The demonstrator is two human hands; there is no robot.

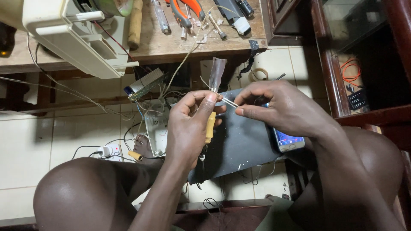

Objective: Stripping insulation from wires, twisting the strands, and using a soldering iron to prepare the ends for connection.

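From the head camera, the left hand is closed around a tool with a yellow handle, its fingers curled tight so the tool stands upright in the fist, its clear flat top rising above the fingertips; this grip looks meant to keep it steady. The right hand meets it from the other side, thumb and forefinger pinched narrow on a thin pale wire that runs between the two sets of fingertips, held taut and level as if to keep its end in place. Just beneath the right palm lies a phone with a lit screen, resting on a dark smooth sheet below both hands. Beyond the fingers, a rough wooden worktop carries red-handled pliers and a wooden handle. Loose wires tangle over the tiled floor.
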